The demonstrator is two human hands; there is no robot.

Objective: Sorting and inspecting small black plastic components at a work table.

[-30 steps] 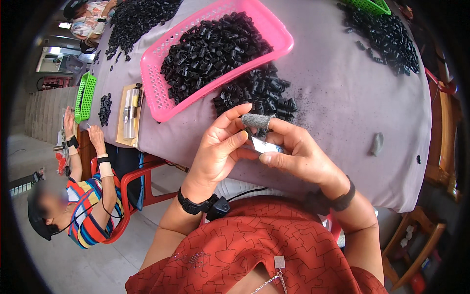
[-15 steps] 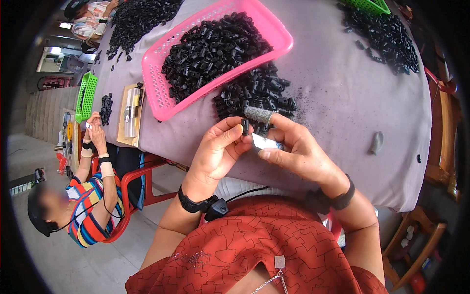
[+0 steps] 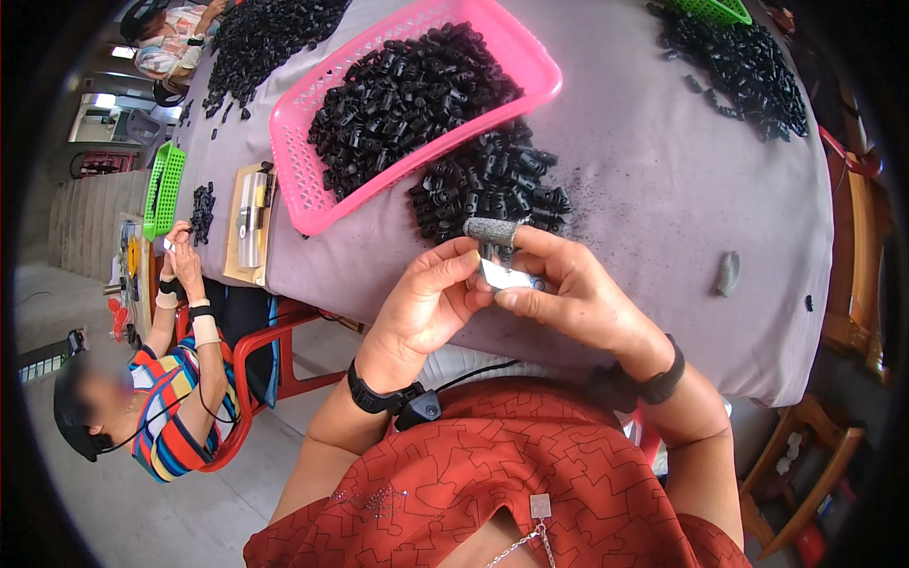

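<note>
My left hand [image 3: 421,293] is closed, thumb and fingers pinching a small black plastic part [image 3: 487,251], mostly hidden now behind the other hand's finger. A flat, shiny white-and-silver blade-like piece [image 3: 507,275] is gripped between the thumb and fingers of my right hand [image 3: 582,289], its end against the black part. A grey fabric sleeve [image 3: 490,231] covers my right index finger, which reaches over the part. Just beyond both hands lies a pile of similar black parts [image 3: 488,180], beside a pink basket [image 3: 540,80] filled with more of them.
A wooden tray with a clear-topped case [image 3: 252,222] stands left on the cloth-covered table [image 3: 644,189]. A grey finger sleeve [image 3: 727,274] lies at right. More black parts [image 3: 743,80] are heaped far right. A co-worker [image 3: 180,407] sits at left near a green basket [image 3: 165,189].
My right index finger has come down and closer over the black part, which stood in plain view before. The white-and-silver piece has shifted slightly left, toward my left fingers.
</note>
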